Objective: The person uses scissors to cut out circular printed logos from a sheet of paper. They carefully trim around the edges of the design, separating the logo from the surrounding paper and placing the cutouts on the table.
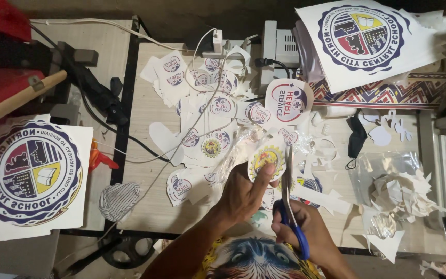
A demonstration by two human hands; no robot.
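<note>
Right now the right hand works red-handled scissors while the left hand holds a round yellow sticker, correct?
Not quite. The head view shows the scissors have blue handles, not red. The rest holds: the right hand works them while the left hand holds the round yellow sticker.

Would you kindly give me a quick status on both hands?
Left hand pinching round yellow sticker. Right hand working blue-handled scissors. Paper offcuts around.

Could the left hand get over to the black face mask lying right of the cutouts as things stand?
Probably not: the left hand grips the round yellow sticker being cut, and the scissors in the right hand cross its path to the face mask.
</note>
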